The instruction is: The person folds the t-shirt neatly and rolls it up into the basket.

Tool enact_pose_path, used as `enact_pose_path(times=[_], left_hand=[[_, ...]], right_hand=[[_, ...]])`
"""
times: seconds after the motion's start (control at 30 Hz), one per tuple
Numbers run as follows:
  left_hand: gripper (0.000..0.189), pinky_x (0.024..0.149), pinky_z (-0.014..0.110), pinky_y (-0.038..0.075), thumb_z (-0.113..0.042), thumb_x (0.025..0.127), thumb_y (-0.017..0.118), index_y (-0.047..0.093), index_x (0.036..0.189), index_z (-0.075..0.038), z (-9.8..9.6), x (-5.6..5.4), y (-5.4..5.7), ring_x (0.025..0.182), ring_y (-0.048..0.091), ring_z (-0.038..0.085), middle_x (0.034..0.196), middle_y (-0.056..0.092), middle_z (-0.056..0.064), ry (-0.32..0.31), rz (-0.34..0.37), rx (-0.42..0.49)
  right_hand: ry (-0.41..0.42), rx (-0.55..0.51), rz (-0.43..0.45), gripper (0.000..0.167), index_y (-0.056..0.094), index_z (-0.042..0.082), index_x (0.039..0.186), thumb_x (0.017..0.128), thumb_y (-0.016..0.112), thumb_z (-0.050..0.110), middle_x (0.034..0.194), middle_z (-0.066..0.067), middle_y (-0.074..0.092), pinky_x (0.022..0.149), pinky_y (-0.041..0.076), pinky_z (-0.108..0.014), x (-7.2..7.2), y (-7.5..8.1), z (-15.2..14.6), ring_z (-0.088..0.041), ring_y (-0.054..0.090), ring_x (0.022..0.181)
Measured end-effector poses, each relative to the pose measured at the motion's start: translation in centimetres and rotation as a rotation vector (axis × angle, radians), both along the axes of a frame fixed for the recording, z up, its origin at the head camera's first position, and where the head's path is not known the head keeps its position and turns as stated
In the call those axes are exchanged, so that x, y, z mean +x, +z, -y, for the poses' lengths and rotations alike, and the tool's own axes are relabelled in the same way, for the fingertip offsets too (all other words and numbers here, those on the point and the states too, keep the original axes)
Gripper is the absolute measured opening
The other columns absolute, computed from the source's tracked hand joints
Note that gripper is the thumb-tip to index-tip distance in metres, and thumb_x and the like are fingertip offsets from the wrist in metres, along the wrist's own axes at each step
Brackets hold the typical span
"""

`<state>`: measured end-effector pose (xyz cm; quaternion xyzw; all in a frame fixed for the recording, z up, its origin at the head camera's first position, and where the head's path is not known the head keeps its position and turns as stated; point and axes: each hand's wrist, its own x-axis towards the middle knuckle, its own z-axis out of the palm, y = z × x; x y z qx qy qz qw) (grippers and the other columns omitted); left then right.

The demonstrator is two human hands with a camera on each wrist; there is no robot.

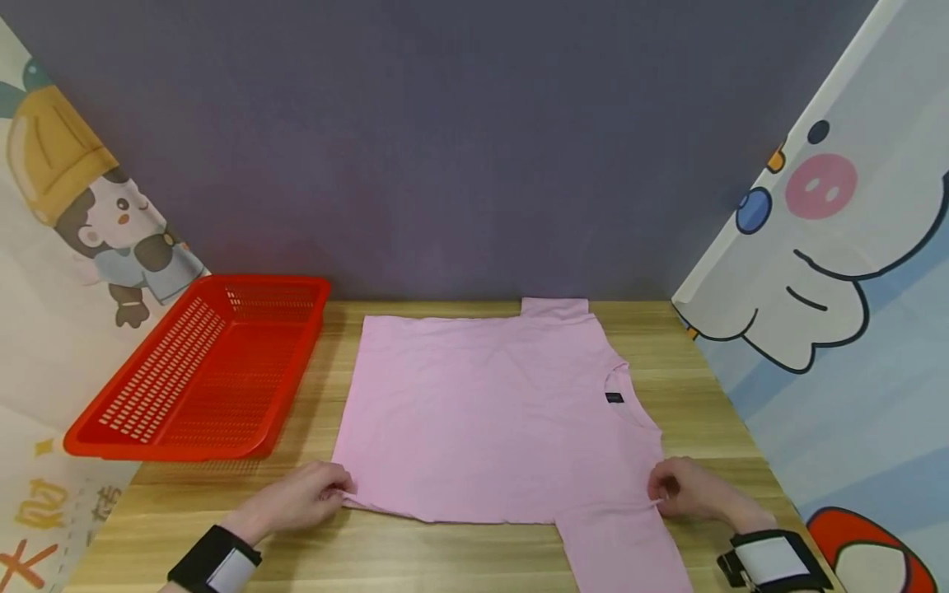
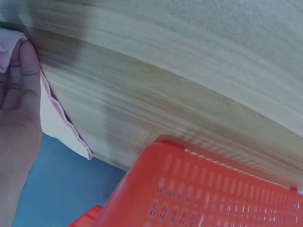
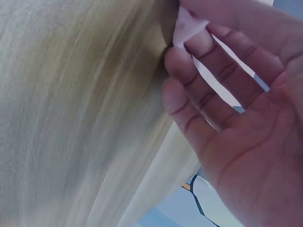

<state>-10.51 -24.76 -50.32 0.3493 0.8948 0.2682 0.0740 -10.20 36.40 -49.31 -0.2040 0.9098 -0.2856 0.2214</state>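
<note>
A pink T-shirt (image 1: 474,412) lies spread sideways on the wooden table, its hem to the left and its collar, with a small black label (image 1: 614,397), to the right. One sleeve points at the back edge; the near sleeve (image 1: 623,548) runs out of the head view at the bottom. My left hand (image 1: 307,494) pinches the near corner of the hem. At the near shoulder, my right hand (image 1: 689,494) pinches the fabric between thumb and fingertips. In the right wrist view a small fold of pink cloth (image 3: 187,26) sticks out between those fingers.
An empty red plastic basket (image 1: 296,387) with slotted walls stands left of the shirt, close beyond my left hand. A dark grey panel (image 1: 445,148) rises behind the wooden table (image 1: 445,560). Cartoon-printed sheets (image 1: 838,272) flank both sides.
</note>
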Motion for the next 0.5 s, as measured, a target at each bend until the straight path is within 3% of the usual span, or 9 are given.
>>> enact_pose_path(times=[0.13, 0.3, 0.5], left_hand=[[0.011, 0.064, 0.020, 0.044, -0.004, 0.087, 0.066, 0.068, 0.085, -0.015, -0.2, 0.1, -0.1, 0.072, 0.047, -0.005, 0.077, 0.059, -0.013, 0.029, -0.023, -0.012], [0.016, 0.063, 0.018, 0.038, -0.001, 0.084, 0.066, 0.065, 0.083, -0.017, -0.3, 0.1, 0.1, 0.070, 0.043, -0.005, 0.074, 0.052, -0.015, 0.016, 0.047, -0.023], [0.018, 0.062, 0.016, 0.040, -0.005, 0.078, 0.072, 0.063, 0.082, -0.020, 0.0, 0.2, 0.5, 0.070, 0.046, -0.004, 0.073, 0.053, -0.014, -0.030, 0.179, -0.031]], right_hand=[[-0.032, 0.012, 0.019, 0.013, 0.065, 0.013, 0.080, 0.076, 0.074, 0.005, 0.072, 0.009, 0.053, 0.057, 0.038, -0.021, 0.2, 0.2, 0.4, 0.002, 0.044, 0.066], [-0.088, 0.070, 0.073, 0.021, 0.064, 0.014, 0.085, 0.072, 0.069, -0.002, 0.076, 0.003, 0.052, 0.059, 0.036, -0.022, 0.5, 0.5, 1.1, -0.004, 0.044, 0.069], [-0.077, 0.086, 0.045, 0.025, 0.061, 0.014, 0.082, 0.070, 0.068, -0.007, 0.076, 0.003, 0.050, 0.060, 0.034, -0.023, 0.7, 0.6, 1.2, -0.004, 0.042, 0.070]])
